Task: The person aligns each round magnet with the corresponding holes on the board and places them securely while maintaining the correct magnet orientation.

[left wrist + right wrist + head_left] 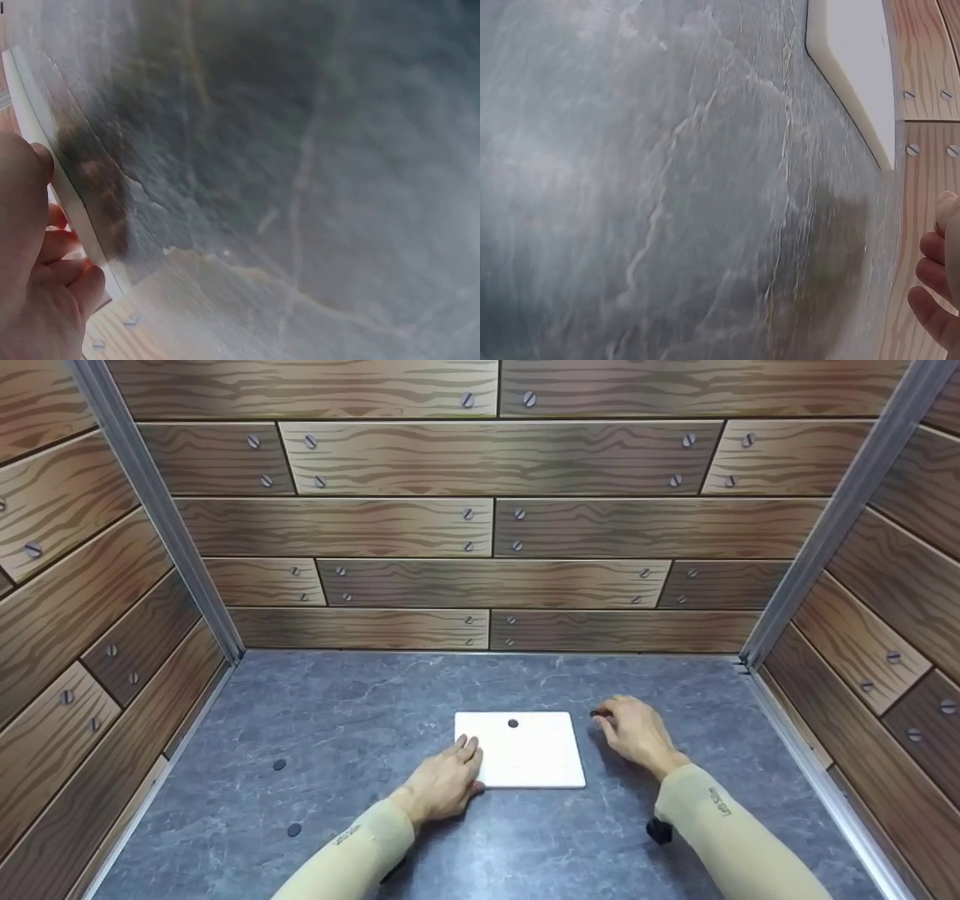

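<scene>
A white rectangular board (529,754) lies flat on the grey marbled surface, with a small black disc (513,723) near its far edge. My left hand (441,784) rests at the board's near left corner, fingers on its left side and thumb against the front edge. In the left wrist view the thumb and fingertips touch the pale board edge (75,199). Off the board's right side, my right hand (636,733) pinches a small dark disc (598,713) between thumb and fingertips. That disc is hidden in the right wrist view, where curled fingers (934,274) show at the edge.
Two more black discs, one farther away (280,764) and one nearer (294,829), lie on the surface to the left. Wood-patterned walls (487,525) stand at the back and both sides, with metal posts (825,517) at the corners.
</scene>
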`<state>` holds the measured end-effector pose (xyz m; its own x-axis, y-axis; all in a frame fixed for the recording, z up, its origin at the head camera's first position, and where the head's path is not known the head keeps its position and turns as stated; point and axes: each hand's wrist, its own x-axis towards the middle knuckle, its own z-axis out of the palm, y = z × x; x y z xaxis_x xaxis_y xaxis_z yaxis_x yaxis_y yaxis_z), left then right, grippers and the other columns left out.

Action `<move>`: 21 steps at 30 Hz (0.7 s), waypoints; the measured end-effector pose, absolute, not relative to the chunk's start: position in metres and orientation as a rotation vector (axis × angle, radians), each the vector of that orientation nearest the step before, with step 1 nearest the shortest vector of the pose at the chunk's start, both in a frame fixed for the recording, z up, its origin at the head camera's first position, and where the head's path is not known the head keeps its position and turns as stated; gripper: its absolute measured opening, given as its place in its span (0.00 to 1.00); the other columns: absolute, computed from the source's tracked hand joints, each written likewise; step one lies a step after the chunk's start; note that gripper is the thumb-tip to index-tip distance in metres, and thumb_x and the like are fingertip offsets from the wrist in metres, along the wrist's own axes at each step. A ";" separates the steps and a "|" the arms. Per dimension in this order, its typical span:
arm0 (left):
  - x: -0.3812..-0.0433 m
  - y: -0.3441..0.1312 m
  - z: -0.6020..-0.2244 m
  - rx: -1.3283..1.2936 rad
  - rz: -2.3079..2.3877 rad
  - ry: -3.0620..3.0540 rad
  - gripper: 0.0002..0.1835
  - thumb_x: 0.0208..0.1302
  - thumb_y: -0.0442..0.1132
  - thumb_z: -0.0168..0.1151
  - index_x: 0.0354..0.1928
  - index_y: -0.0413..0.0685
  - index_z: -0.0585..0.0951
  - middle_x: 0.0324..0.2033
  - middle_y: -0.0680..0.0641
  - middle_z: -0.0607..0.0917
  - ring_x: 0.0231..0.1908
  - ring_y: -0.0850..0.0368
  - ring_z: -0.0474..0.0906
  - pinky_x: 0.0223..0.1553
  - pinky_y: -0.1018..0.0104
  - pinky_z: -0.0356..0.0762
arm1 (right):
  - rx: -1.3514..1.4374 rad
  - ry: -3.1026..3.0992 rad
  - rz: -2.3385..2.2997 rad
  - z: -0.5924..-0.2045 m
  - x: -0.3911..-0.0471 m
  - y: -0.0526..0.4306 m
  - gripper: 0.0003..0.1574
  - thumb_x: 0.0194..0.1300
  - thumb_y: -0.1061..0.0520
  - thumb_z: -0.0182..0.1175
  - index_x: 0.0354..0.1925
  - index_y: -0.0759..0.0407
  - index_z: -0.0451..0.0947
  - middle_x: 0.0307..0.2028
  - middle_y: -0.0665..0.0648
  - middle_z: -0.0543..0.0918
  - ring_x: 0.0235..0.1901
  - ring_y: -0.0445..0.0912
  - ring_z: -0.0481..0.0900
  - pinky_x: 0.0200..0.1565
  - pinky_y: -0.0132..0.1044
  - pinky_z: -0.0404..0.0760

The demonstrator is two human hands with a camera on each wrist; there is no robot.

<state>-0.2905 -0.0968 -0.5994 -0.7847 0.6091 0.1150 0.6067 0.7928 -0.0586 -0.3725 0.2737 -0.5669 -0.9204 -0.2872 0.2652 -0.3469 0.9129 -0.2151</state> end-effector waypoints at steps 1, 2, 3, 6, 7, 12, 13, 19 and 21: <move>-0.296 -0.099 -0.610 -0.977 0.023 -2.825 0.35 0.88 0.56 0.54 0.79 0.35 0.75 0.79 0.35 0.78 0.80 0.38 0.77 0.80 0.52 0.80 | 0.480 -2.851 0.379 -0.567 -0.373 0.272 0.16 0.83 0.52 0.66 0.56 0.61 0.90 0.51 0.63 0.93 0.53 0.61 0.91 0.57 0.62 0.91; -0.296 -0.099 -0.610 -0.980 0.019 -2.821 0.35 0.88 0.56 0.54 0.79 0.35 0.75 0.79 0.35 0.78 0.80 0.38 0.77 0.80 0.52 0.81 | 0.482 -2.853 0.377 -0.567 -0.373 0.270 0.15 0.83 0.52 0.66 0.56 0.61 0.90 0.51 0.63 0.93 0.53 0.61 0.91 0.57 0.63 0.91; -0.296 -0.099 -0.610 -0.981 0.018 -2.819 0.35 0.88 0.56 0.53 0.79 0.35 0.75 0.79 0.35 0.78 0.80 0.37 0.77 0.80 0.51 0.81 | 0.483 -2.856 0.378 -0.567 -0.374 0.268 0.16 0.83 0.52 0.66 0.57 0.61 0.90 0.52 0.63 0.93 0.53 0.61 0.91 0.58 0.63 0.91; -0.297 -0.099 -0.611 -0.979 0.020 -2.817 0.35 0.88 0.56 0.53 0.79 0.34 0.75 0.79 0.35 0.78 0.80 0.37 0.77 0.80 0.51 0.81 | 0.495 -2.859 0.381 -0.568 -0.376 0.263 0.16 0.83 0.52 0.66 0.57 0.60 0.90 0.52 0.63 0.93 0.55 0.62 0.91 0.60 0.63 0.91; -0.298 -0.099 -0.612 -0.977 0.023 -2.818 0.34 0.88 0.56 0.54 0.79 0.35 0.75 0.79 0.35 0.78 0.80 0.37 0.77 0.80 0.51 0.80 | 0.499 -2.858 0.383 -0.568 -0.377 0.262 0.16 0.83 0.52 0.66 0.57 0.60 0.90 0.53 0.63 0.93 0.55 0.62 0.91 0.60 0.63 0.91; -0.294 -0.097 -0.603 -0.966 0.029 -2.842 0.33 0.86 0.53 0.58 0.77 0.35 0.77 0.78 0.36 0.80 0.78 0.37 0.79 0.79 0.51 0.82 | 0.520 -2.852 0.371 -0.568 -0.380 0.255 0.17 0.83 0.51 0.66 0.59 0.61 0.90 0.53 0.63 0.93 0.55 0.62 0.90 0.61 0.63 0.90; -0.294 -0.097 -0.604 -0.965 0.025 -2.840 0.32 0.86 0.53 0.59 0.77 0.35 0.77 0.78 0.36 0.80 0.78 0.37 0.79 0.79 0.51 0.82 | 0.524 -2.852 0.367 -0.568 -0.380 0.253 0.17 0.83 0.51 0.66 0.59 0.61 0.90 0.53 0.63 0.93 0.55 0.62 0.90 0.61 0.63 0.90; -0.294 -0.097 -0.602 -0.959 0.015 -2.854 0.33 0.86 0.54 0.59 0.78 0.36 0.77 0.78 0.37 0.80 0.78 0.37 0.79 0.79 0.52 0.82 | 0.579 -2.832 0.365 -0.571 -0.383 0.246 0.16 0.83 0.52 0.66 0.57 0.61 0.90 0.51 0.63 0.93 0.53 0.61 0.91 0.58 0.62 0.91; -0.294 -0.097 -0.601 -0.959 0.023 -2.859 0.33 0.87 0.54 0.58 0.78 0.37 0.77 0.78 0.37 0.80 0.78 0.38 0.79 0.79 0.53 0.82 | 0.586 -2.826 0.370 -0.573 -0.384 0.244 0.15 0.82 0.52 0.66 0.56 0.61 0.90 0.50 0.63 0.93 0.52 0.61 0.91 0.57 0.61 0.92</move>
